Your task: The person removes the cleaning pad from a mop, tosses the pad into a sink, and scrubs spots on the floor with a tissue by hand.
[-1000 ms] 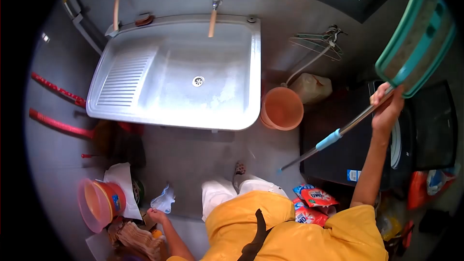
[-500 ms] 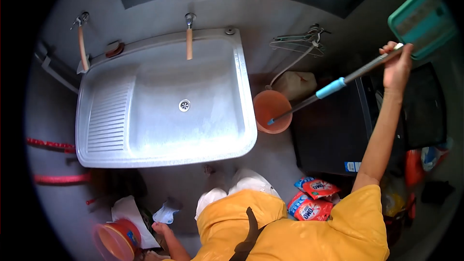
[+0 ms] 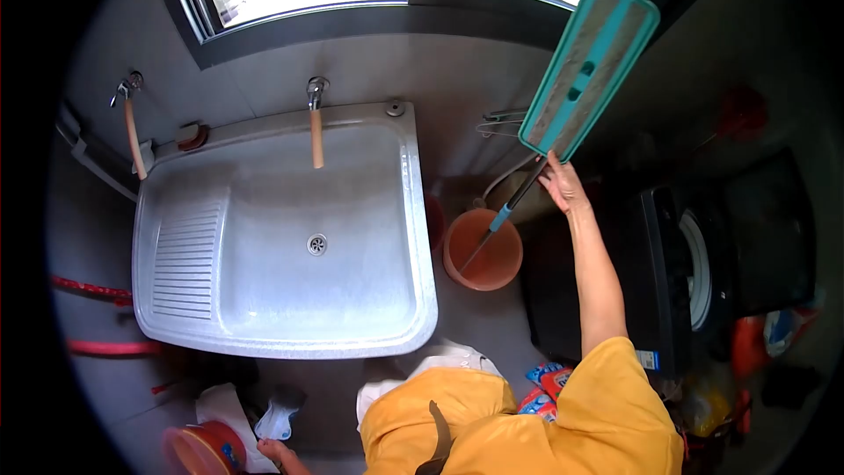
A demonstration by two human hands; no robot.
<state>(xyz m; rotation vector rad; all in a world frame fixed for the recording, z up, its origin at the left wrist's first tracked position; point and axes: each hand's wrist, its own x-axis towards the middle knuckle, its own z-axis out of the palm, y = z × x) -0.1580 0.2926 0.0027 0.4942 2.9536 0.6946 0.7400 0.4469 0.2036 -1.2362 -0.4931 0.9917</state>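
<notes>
The left hand (image 3: 274,451) curls beside a pale-blue cloth (image 3: 277,420); whether it grips it, I cannot tell. Pole tip in or over the orange bucket (image 3: 494,274), the upended mop (image 3: 603,51) looks stiff, top-heavy, best gripped near its head, where the right hand's (image 3: 565,186) half-curled fingers hold it.

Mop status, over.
Right hand gripping mop high on its pole. Lower end inside orange bucket. Left hand low, near pale cloth, grip unclear. Sink close beside bucket.
</notes>
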